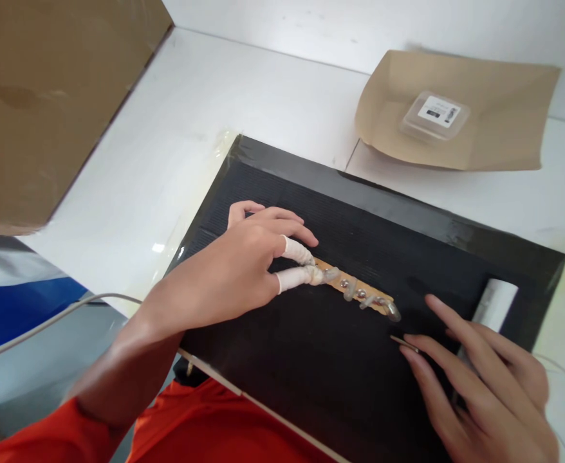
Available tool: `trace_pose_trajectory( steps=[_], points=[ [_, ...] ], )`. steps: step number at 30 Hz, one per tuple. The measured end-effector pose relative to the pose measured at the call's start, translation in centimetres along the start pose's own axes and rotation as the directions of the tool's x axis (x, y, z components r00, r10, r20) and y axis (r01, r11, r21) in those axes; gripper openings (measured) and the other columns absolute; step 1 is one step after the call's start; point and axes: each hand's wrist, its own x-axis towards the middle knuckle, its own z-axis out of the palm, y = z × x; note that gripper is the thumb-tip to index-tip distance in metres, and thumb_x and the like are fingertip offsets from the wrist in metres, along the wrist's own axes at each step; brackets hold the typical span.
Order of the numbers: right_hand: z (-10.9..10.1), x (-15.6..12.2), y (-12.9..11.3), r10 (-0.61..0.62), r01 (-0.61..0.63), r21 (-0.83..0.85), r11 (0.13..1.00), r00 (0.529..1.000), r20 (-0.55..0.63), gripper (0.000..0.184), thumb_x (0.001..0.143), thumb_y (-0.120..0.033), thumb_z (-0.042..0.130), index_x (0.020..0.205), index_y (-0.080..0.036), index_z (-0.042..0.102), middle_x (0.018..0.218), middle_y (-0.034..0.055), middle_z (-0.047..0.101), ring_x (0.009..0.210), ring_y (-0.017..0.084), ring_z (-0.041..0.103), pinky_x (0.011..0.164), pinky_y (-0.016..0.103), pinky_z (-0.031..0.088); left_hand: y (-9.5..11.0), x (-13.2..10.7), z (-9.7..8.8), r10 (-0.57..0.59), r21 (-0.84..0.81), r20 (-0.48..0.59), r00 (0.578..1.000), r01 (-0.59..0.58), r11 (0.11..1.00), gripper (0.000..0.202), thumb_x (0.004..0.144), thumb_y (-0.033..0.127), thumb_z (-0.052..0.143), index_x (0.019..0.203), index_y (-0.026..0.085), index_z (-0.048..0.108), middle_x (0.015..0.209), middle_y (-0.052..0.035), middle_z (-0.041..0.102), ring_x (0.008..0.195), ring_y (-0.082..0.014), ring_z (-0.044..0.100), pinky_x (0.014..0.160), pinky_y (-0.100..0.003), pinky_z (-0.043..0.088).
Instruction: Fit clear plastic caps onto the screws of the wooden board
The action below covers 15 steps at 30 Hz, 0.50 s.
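Note:
On the black mat (273, 360) lies a narrow tan strip (376, 294) with several shiny round metal bits along it and pieces of translucent, tube-like material wound across it. The thumb and index finger of my left hand (253, 251), both wrapped in white coverings, pinch the strip's left end; the other fingers stretch over the mat. To the right, my right hand (485, 386) holds a thin, pointed metal piece (405, 344) between thumb and finger. Its tip points toward the strip's right end, apart from it. The rest of that piece is hidden by the fingers.
A white cylinder (499, 299) lies partly behind my right hand. Behind the mat, an open brown paper tray (499, 116) holds a clear, labelled plastic box (434, 117). A large brown cardboard panel (60, 96) stands at the left. A cable (60, 325) runs below it.

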Motion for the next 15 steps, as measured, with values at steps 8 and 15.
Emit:
trace_pose_trajectory(
  steps=[8, 15],
  points=[
    [-0.1, -0.1, 0.0, 0.005, -0.005, -0.003, 1.000, 1.000, -0.011, 0.013, 0.097, -0.017, 0.066, 0.110, -0.016, 0.066, 0.141, 0.0159, 0.063, 0.113, 0.031, 0.062, 0.098, 0.045, 0.046, -0.8, -0.8, -0.3, -0.013, 0.001, 0.060, 0.998, 0.013, 1.000, 0.007, 0.094, 0.035, 0.074, 0.092, 0.034, 0.080, 0.127, 0.0044, 0.075, 0.132, -0.0256, 0.061, 0.113, -0.046, 0.029],
    [-0.2, -0.2, -0.1, -0.010, 0.010, 0.015, 1.000, 1.000, -0.008, 0.012, 0.097, -0.018, 0.066, 0.109, -0.016, 0.066, 0.142, 0.0164, 0.063, 0.111, 0.030, 0.063, 0.099, 0.045, 0.046, -1.2, -2.2, -0.1, -0.010, 0.136, 0.029, 1.000, 0.006, 0.991, 0.010, 0.097, 0.029, 0.067, 0.097, 0.032, 0.077, 0.123, 0.0026, 0.076, 0.131, -0.0282, 0.061, 0.121, -0.050, 0.020]
  ],
)
